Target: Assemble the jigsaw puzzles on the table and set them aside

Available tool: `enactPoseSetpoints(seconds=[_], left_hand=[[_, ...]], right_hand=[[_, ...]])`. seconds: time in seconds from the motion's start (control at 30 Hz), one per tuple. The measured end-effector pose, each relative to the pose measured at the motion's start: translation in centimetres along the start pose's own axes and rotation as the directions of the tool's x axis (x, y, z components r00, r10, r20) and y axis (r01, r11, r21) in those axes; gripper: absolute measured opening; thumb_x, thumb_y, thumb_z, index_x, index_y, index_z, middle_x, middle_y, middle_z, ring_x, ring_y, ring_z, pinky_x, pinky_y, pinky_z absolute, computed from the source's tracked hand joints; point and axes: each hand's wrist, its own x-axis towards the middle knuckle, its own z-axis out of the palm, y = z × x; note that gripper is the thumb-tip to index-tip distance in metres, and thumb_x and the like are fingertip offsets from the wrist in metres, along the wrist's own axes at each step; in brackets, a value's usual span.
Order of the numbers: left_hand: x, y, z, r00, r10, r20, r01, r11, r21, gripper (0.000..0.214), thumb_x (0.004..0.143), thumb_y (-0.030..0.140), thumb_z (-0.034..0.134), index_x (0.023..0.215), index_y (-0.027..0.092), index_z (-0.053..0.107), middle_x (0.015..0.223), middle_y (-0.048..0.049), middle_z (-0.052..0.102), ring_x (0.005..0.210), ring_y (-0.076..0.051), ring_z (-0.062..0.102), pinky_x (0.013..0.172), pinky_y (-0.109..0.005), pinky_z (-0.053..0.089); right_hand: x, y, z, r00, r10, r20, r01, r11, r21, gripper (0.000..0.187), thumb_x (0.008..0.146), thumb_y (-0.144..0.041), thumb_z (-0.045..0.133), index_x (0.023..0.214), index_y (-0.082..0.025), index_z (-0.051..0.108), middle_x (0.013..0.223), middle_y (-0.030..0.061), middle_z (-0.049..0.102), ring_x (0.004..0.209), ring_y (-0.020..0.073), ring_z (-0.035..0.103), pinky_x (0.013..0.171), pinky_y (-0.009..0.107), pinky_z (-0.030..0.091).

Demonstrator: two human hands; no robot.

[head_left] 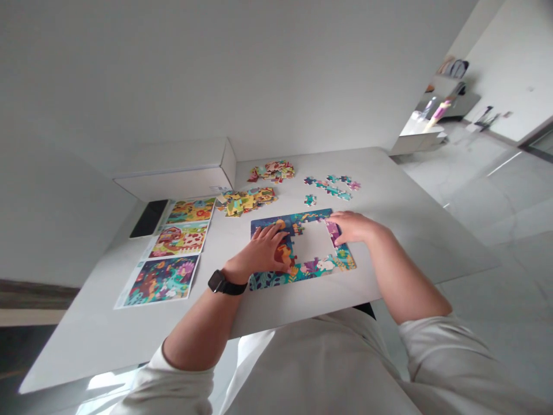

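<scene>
A jigsaw puzzle (270, 279) lies on the table in front of me, its frame joined around a bare middle. My left hand (270, 251) rests on the puzzle's left part, fingers spread and stretched out, partly covering an orange-brown figure. At the right side, my right hand (349, 226) has thumb and forefinger at either end of a purple puzzle piece (332, 229), which sits against the right border. Part of that piece is hidden by the fingers. Beyond the puzzle are loose teal and purple pieces (332, 189), with a single teal piece (310, 200) nearer.
Two heaps of mixed pieces, a yellowish pile (246, 202) and a reddish pile (274, 170), lie farther back. Three picture sheets (162, 279) are lined up at left beside a black flat object (149, 219). A white box (173, 173) stands against the wall.
</scene>
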Motion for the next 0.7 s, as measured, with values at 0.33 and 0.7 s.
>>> enactPoseSetpoints(seconds=[0.33, 0.7], left_hand=[[0.1, -0.4, 0.2, 1.000, -0.020, 0.011, 0.020, 1.000, -0.017, 0.108, 0.072, 0.071, 0.090, 0.162, 0.026, 0.051, 0.180, -0.0194, 0.031, 0.163, -0.048, 0.035, 0.132, -0.071, 0.027], [0.3, -1.8, 0.3, 1.000, -0.008, -0.004, 0.008, 0.999, -0.036, 0.106, 0.073, 0.070, 0.090, 0.162, 0.027, 0.052, 0.180, -0.0171, 0.032, 0.163, -0.045, 0.035, 0.135, -0.067, 0.024]], right_hand=[[-0.4, 0.0, 1.8, 0.997, -0.055, -0.053, 0.052, 0.998, -0.041, 0.089, 0.066, -0.041, 0.102, 0.149, -0.030, 0.070, 0.158, 0.0118, 0.065, 0.140, 0.0348, 0.065, 0.118, 0.043, 0.051], [0.6, -0.7, 1.2, 0.998, -0.059, -0.009, 0.058, 0.995, -0.087, 0.084, 0.067, -0.040, 0.102, 0.145, -0.027, 0.073, 0.158, 0.0146, 0.064, 0.137, 0.0364, 0.068, 0.115, 0.043, 0.053]])
